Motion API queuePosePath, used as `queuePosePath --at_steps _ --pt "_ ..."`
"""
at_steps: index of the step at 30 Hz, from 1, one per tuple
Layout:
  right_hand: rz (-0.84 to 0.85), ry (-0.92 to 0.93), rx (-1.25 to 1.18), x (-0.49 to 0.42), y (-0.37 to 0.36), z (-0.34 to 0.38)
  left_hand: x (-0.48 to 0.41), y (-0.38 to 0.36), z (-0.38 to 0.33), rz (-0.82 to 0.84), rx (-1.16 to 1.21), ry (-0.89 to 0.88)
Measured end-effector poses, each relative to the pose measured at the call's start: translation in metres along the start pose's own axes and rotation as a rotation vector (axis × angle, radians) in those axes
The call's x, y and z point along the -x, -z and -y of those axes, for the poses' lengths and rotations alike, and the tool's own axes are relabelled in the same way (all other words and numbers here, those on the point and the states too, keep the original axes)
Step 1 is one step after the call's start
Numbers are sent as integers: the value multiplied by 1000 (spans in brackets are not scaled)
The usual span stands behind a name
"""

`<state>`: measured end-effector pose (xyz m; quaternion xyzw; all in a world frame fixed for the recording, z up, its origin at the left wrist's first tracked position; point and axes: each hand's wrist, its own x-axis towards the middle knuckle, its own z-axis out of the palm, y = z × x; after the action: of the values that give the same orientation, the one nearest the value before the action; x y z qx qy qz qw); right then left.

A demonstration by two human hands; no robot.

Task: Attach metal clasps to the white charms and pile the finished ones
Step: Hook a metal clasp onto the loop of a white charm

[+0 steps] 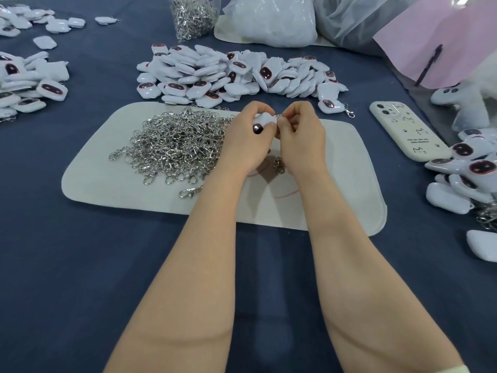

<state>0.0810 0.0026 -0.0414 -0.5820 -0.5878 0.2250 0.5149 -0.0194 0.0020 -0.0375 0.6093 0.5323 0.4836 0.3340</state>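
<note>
While the left hand [247,135] curls its grip round a white charm [265,120], a glossy, puffy little square with rounded corners, the right hand [302,133] closes its grip in a narrow pinch on a small silver metal piece [277,116] at the charm's right edge. Both hands are raised over the middle of the bench, above a pale mat [129,192] with rounded corners and a soft, matte face.

On the mat, just left of the hands, lies a tangled heap of clasps [174,146], shiny steel hooks and chain links. A single loose clasp [279,164] shows between the wrists; whether it hangs or lies flat I cannot tell.

Beyond the mat, toward the far edge, spreads a wide pile of charms [231,74], some showing a dark oval face ringed in pink. A left pile [29,87] sits at the left edge, and a right pile [468,170] with clasps attached lies at the right edge. Near it rests a cream phone [406,130], face down. A clear bag of clasps [193,17] and a crinkled white plastic bag [271,22] stand at the far edge. A dark blue cloth [80,265] covers the bench.
</note>
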Motion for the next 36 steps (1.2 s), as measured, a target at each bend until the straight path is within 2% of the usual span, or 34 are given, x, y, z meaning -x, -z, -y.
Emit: queuePosePath --at_steps 6,24,36 --pt "55 18 1 0 0 1 -2 -1 5 -16 -75 -33" --pt "184 -2 49 -1 5 3 -1 1 8 -41 -36 8" --pt "152 -40 2 -2 5 1 -2 -1 6 -51 -41 23"
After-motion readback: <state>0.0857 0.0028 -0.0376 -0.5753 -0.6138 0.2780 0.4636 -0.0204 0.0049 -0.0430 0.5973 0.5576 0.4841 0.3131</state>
